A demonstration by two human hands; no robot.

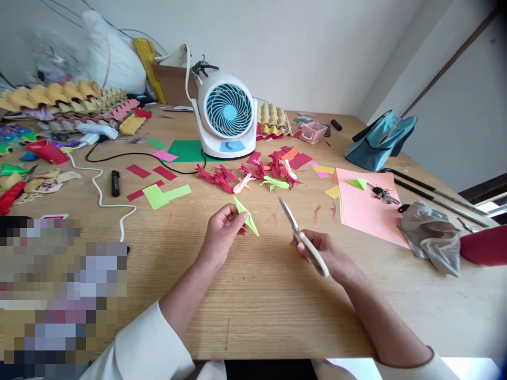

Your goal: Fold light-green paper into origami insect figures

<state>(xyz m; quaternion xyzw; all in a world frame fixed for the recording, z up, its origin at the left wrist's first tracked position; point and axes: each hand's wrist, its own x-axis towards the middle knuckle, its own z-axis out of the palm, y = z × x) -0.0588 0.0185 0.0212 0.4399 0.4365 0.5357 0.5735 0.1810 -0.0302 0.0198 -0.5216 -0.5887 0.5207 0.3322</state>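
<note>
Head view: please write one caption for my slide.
Left hand holding folded green paper, right hand holding scissors.

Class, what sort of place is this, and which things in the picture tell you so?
Probably an indoor craft workspace: the right hand holds scissors, folded paper pieces lie on the wooden table, and egg trays are stacked at the far left.

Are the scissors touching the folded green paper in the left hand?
Apart: in the head view, a strip of tabletop shows between the scissors and the folded green paper.
</note>
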